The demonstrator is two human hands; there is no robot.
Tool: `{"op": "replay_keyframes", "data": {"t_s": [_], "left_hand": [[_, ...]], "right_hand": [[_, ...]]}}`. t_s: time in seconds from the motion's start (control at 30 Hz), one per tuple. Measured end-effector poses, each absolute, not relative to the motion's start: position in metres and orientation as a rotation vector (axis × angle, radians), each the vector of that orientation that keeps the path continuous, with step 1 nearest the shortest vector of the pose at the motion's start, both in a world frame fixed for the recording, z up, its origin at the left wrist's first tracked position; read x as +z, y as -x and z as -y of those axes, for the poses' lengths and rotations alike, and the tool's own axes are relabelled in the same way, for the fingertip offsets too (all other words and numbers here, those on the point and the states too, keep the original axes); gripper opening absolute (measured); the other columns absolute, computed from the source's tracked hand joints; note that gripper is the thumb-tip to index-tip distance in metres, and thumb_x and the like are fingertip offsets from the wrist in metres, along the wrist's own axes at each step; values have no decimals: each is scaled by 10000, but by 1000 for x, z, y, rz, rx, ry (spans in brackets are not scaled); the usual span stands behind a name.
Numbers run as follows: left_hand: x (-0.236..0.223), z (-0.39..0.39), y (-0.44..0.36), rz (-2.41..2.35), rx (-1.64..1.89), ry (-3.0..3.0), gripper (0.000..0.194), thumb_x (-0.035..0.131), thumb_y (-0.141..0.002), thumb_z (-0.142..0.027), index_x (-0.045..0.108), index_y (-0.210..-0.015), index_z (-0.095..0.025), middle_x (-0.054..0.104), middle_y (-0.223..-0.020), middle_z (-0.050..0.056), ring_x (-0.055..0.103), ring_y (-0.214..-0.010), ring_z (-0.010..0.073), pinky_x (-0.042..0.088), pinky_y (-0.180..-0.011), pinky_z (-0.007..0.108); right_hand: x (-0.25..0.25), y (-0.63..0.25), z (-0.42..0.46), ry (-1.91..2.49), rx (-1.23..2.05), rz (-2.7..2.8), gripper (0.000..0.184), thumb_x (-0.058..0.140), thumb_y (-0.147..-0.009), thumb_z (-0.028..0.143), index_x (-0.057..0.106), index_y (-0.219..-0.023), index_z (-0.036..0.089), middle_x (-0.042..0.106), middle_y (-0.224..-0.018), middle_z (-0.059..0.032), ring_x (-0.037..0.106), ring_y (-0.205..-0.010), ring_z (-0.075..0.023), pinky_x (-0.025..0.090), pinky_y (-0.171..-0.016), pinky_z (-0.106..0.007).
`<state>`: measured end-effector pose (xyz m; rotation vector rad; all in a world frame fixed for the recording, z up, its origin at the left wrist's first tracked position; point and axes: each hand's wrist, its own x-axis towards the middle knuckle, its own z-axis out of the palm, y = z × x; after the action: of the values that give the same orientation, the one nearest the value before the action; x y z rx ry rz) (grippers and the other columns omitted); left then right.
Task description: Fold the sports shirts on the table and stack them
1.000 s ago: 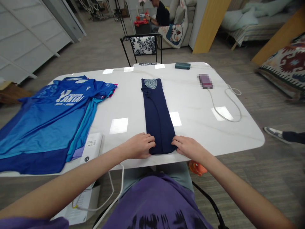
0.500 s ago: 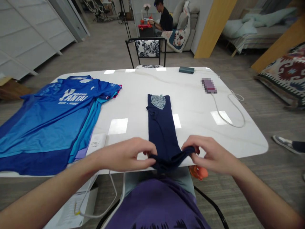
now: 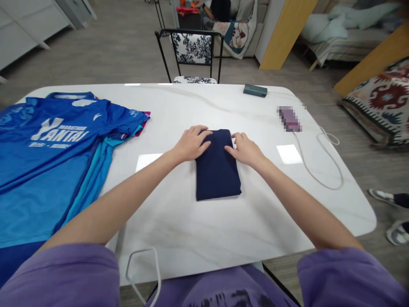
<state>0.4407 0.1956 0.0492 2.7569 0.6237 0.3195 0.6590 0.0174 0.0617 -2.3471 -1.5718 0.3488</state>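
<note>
A dark navy garment [image 3: 217, 175] lies on the white table in front of me, folded into a compact rectangle. At its far left corner rests my left hand [image 3: 193, 144], fingers spread over the cloth's edge. My right hand [image 3: 244, 148] touches the far right edge, its fingers apart and nothing gripped. The garment's patterned patch is hidden inside the fold. Left of my left arm, a blue printed T-shirt [image 3: 60, 136] is laid flat on top of other shirts.
The white marbled table [image 3: 179, 238] carries a dark power bank [image 3: 254, 90] and a blurred-out phone [image 3: 289, 118] with a white cable. Beyond the far edge stands a patterned chair [image 3: 193, 49]. A white cord [image 3: 156, 260] loops at the near edge. A person sits in the background.
The garment's near end was gripped by both hands at the table's front edge; now it is folded away from me over the far part. My hands have moved forward and released their pinch.
</note>
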Motion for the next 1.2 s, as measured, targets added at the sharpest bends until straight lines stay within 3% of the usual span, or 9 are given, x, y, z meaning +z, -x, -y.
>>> {"op": "replay_keyframes", "data": {"t_s": [0.1,0.2,0.33,0.53,0.8,0.97,1.2], "left_hand": [[24,-164,-439,-388,172,-2839,724,497,-1140,-612,462,-1773,-262,383,-1867,131,282,-1749,395,211,-1425,622],[14,-150,-435,-435,103,-2867,808,430,-1155,-647,326,-1845,-241,265,-1921,134,169,-1793,401,104,-1444,647],[21,-150,-424,-415,40,-2881,968,472,-1092,-814,233,-1874,-295,160,-1948,119,121,-1802,427,130,-1430,674],[23,-118,-431,-327,-121,-2910,1140,494,-992,-961,155,-1882,-335,111,-1953,125,74,-1803,456,121,-1403,739],[19,16,-580,-73,-206,-2885,1438,544,-820,-1091,122,-1885,-222,35,-1943,203,3,-1786,528,72,-1368,827],[12,76,-676,26,-150,-2866,1445,537,-814,-1096,129,-1885,-216,45,-1944,198,-7,-1785,531,33,-1371,841],[7,101,-756,67,-133,-2835,1423,580,-823,-1067,142,-1885,-228,26,-1947,188,-43,-1792,505,-9,-1372,842]], "right_hand": [[57,-621,28,2413,442,1622,802,622,-1100,686,450,-1718,204,607,-1501,-246,753,-1171,-424,618,-978,-523],[52,-599,54,2467,519,1601,863,628,-1116,662,331,-1818,258,613,-1440,-242,771,-1090,-406,613,-949,-506],[42,-603,54,2318,656,1575,816,689,-1137,482,316,-1845,320,650,-1368,-187,766,-1109,-340,595,-1032,-467],[31,-646,73,2173,736,1626,799,771,-1096,347,438,-1804,181,682,-1425,-210,696,-1333,-337,543,-1185,-444],[20,-766,238,2374,566,1465,788,783,-1053,386,516,-1766,181,714,-1287,-186,742,-1195,-356,598,-1114,-489],[13,-850,313,2506,450,1378,777,740,-1040,466,553,-1743,190,725,-1216,-175,747,-1135,-374,611,-1093,-523],[12,-921,339,2629,369,1260,752,766,-980,509,645,-1668,231,745,-1217,-169,738,-1147,-384,607,-1101,-535]]}}
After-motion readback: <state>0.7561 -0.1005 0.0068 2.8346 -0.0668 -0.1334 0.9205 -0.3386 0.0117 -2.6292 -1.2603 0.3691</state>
